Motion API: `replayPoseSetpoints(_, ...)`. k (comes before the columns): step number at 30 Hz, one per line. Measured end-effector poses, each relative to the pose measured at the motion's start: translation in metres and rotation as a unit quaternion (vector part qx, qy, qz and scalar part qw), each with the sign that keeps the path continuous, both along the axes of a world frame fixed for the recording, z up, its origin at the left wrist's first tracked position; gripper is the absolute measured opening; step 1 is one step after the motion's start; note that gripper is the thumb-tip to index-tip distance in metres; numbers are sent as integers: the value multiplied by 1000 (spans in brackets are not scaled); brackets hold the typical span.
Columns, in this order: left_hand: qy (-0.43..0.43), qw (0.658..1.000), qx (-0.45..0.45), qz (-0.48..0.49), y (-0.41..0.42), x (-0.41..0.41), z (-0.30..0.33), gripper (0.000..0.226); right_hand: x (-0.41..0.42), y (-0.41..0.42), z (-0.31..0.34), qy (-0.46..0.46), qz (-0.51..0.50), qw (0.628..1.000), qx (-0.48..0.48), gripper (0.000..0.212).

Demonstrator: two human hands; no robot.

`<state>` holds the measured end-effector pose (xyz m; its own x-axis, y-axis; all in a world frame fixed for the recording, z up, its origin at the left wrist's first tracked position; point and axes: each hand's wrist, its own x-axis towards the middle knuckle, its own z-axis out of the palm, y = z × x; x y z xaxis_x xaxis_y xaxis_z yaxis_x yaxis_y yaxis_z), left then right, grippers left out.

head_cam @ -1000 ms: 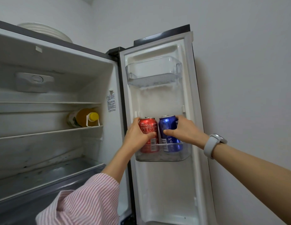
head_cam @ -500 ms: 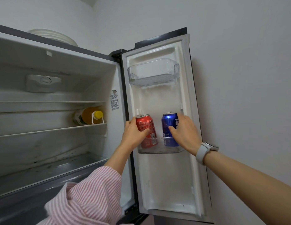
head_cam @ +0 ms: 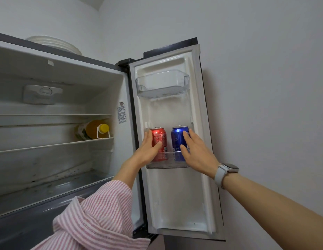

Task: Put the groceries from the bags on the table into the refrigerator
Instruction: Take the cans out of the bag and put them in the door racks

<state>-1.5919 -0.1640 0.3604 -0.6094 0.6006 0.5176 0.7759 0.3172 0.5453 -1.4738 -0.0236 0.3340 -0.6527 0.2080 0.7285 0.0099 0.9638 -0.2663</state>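
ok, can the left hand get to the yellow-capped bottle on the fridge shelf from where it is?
Probably yes. The left hand is on the red can in the door bin; the bottle lies on its side at the open shelf's right end, nothing in front of it.

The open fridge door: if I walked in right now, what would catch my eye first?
Probably the red can and blue can standing side by side in the lower door bin, bright against the white door. The left hand is wrapped around the red can, and the right hand lies with fingers spread against the blue one. Inside the fridge, a yellow-capped bottle lies on a shelf.
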Motion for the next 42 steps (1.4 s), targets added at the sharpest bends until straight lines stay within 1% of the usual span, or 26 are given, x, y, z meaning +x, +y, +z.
replayPoseSetpoints(2, 32, 999, -8, 28, -3, 1, -3, 73, 4, -1, 0, -3, 4, 1000, 1, 55)
replayPoseSetpoints(6, 59, 995, -14, 75, -12, 7, -4, 67, 11, -7, 1, -5, 8, 1000, -4, 52)
replayPoseSetpoints(10, 76, 995, -9, 66, -18, 21, -2, 61, 15, -12, 5, -4, 0, 1000, 10, 50)
replayPoseSetpoints(15, 76, 995, 35, 47, -25, 24, -9, 60, 20, -13, -3, 0, 10, 1000, -23, 51)
replayPoseSetpoints(21, 76, 992, 57, 80, -29, 27, -14, 65, 25, -11, -13, -3, 11, 999, -33, 53)
replayPoseSetpoints(24, 99, 989, 49, 97, -37, 35, -20, 63, 29, -16, -16, 5, 11, 1000, -28, 52)
replayPoseSetpoints(27, 143, 980, 46, 133, -51, 49, -28, 59, 33, -25, -22, 44, 29, 998, -23, 49)
replayPoseSetpoints(30, 213, 959, 57, 178, -73, 68, -54, 55, 43, -42, -45, 63, 52, 996, -29, 46)
replayPoseSetpoints(32, 249, 946, 64, 197, -86, 78, -74, 53, 49, -50, -65, 70, 54, 996, -8, 50)
replayPoseSetpoints(34, 244, 940, 15, 238, -111, 92, -113, 50, 55, -72, -103, 28, 78, 996, -12, 56)
replayPoseSetpoints(36, 252, 937, -11, 241, -123, 98, -139, 49, 65, -84, -123, -6, 75, 997, -23, 56)
replayPoseSetpoints(38, 208, 937, -69, 272, -150, 123, -185, 48, 77, -108, -159, -63, 106, 992, -2, 53)
replayPoseSetpoints(40, 168, 934, -103, 298, -180, 155, -231, 48, 93, -132, -197, -121, 141, 983, 3, 55)
replayPoseSetpoints(42, 84, 928, -143, 334, -215, 198, -273, 48, 109, -161, -241, -163, 199, 966, -19, 54)
